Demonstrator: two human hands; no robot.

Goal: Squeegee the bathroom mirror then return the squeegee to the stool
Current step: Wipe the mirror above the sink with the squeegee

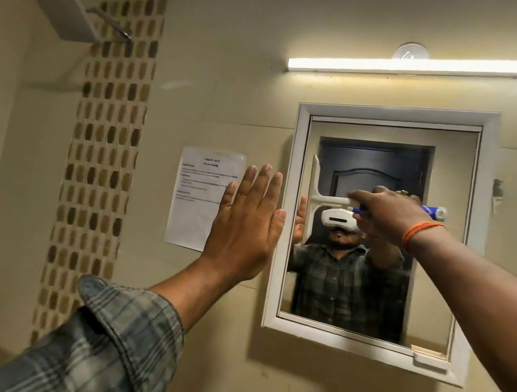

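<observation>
Wiping underway | right hand (389, 216) grips squeegee (312, 201) on mirror (431, 291) | left hand (246, 224) flat, empty | stool return pending

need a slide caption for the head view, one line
Right hand holds a white squeegee, blade vertical near the left edge of the framed mirror; left hand open, raised beside the frame.

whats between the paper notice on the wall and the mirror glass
In the head view, the open left hand is raised in front of that stretch, beside the paper notice; behind it is the mirror's white frame, then glass.
</observation>
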